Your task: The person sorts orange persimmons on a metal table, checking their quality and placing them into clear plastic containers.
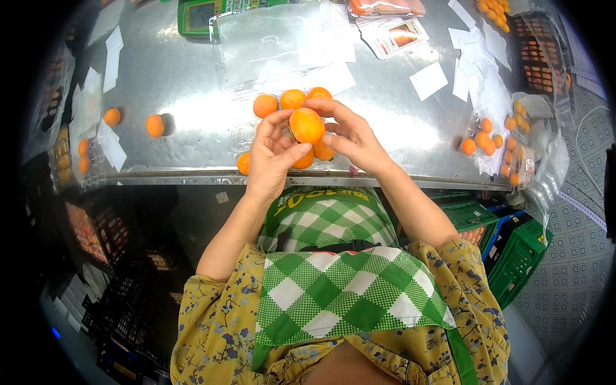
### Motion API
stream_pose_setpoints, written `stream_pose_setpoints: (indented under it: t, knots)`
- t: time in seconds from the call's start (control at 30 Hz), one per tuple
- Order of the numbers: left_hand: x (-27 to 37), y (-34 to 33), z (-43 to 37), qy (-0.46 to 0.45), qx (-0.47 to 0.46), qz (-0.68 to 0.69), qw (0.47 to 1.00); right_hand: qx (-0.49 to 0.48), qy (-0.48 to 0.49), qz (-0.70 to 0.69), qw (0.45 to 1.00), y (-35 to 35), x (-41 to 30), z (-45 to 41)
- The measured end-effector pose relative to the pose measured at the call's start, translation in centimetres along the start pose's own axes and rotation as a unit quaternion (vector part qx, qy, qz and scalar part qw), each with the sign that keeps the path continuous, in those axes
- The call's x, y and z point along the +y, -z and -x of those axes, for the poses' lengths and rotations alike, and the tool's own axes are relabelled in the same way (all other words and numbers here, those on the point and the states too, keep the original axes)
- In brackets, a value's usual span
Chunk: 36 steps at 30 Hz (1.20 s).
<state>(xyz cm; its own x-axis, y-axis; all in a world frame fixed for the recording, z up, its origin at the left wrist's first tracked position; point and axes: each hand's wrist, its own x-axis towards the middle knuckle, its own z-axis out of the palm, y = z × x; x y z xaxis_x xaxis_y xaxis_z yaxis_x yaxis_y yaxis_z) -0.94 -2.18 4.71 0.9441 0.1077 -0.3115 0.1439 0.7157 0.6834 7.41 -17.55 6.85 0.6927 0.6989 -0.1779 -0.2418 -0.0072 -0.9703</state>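
An orange persimmon [306, 126] is held up between my two hands, over the steel table near its front edge. My left hand [275, 147] grips its left side, thumb below and fingers behind, where a bit of green calyx shows. On the opposite side, my right hand [353, 134] touches the fruit with thumb and fingertips. Behind and beneath my hands lie more persimmons, among them one at the back [265, 105] and one by the front edge [243, 164]. Clear plastic shows around them, partly covered by my hands and the fruit.
Two loose persimmons [155, 126] lie to the left. Bagged orange fruit [482, 140] and white paper slips [466, 62] cover the right side. A green scale [198, 19], a plastic sheet [262, 45] and printed cards [394, 37] lie farther back. Green crates [517, 262] stand below right.
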Motion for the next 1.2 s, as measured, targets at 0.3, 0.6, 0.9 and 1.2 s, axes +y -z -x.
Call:
stream_pose_setpoints:
  t: [0.3, 0.6, 0.9, 1.2]
  knots:
    - [-0.4, 0.1, 0.4, -0.032, 0.021, -0.075, 0.996, 0.043, -0.095, 0.029, 0.994, -0.5, 0.4, -0.2]
    - [0.7, 1.3, 0.5, -0.026, -0.011, -0.099, 0.995, 0.053, 0.105, 0.279, 0.953, -1.2, -0.2, -0.3]
    - [1.1, 3.4, 0.7, 0.006, 0.026, -0.105, 0.994, 0.044, 0.151, 0.319, 0.935, -2.3, 0.2, -0.4]
    - [3.0, 9.1, 1.4, -0.064, 0.142, 0.022, 0.987, -0.006, 0.171, 0.528, 0.832, -2.5, 4.4, -0.6]
